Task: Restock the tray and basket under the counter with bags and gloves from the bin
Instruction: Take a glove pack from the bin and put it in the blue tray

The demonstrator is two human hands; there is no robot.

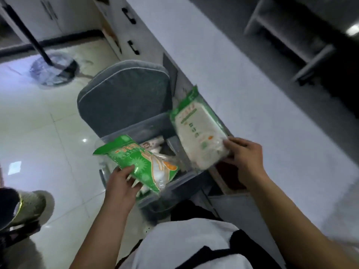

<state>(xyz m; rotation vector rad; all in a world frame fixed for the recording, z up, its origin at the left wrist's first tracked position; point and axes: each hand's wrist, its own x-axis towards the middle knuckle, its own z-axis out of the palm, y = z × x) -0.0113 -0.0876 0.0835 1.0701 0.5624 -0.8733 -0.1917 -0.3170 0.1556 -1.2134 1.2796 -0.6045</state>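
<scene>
A clear plastic bin (136, 131) stands on the floor against the counter, with several white packs inside. My left hand (121, 184) grips a green gloves packet (139, 162) by its lower edge, held above the bin's near left part. My right hand (245, 155) pinches the bottom corner of a clear bag packet with a green header (198, 133), lifted upright at the bin's right side, next to the counter edge. The tray and basket under the counter are hidden from view.
A grey-blue cushioned chair (124, 94) stands just beyond the bin. The white countertop (252, 94) runs along the right. White cabinets with black handles (129, 15) are further back. A mop with a black pole (52, 68) rests on the tiled floor. A shoe (27, 206) is at left.
</scene>
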